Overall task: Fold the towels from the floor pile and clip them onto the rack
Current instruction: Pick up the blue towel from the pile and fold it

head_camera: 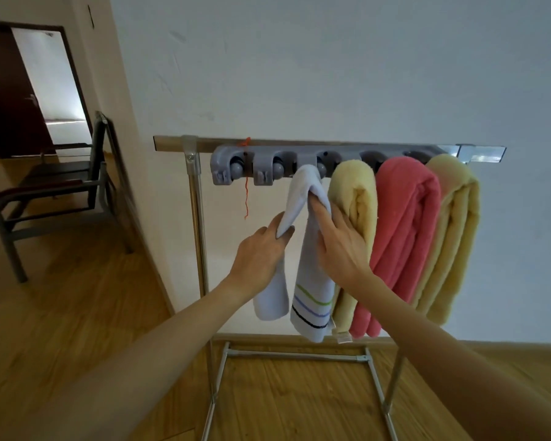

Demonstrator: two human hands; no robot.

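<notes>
While the left hand (pixel 261 249) pinches the white towel (pixel 303 249) and the right hand (pixel 341 246) presses flat, it could slip from the clip holder (pixel 268 167) if unseated.

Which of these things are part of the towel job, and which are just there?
Job: white striped towel, left hand, right hand, grey clip bar, rack, two yellow towels, pink towel.
Just there: chair, orange string, door.
</notes>
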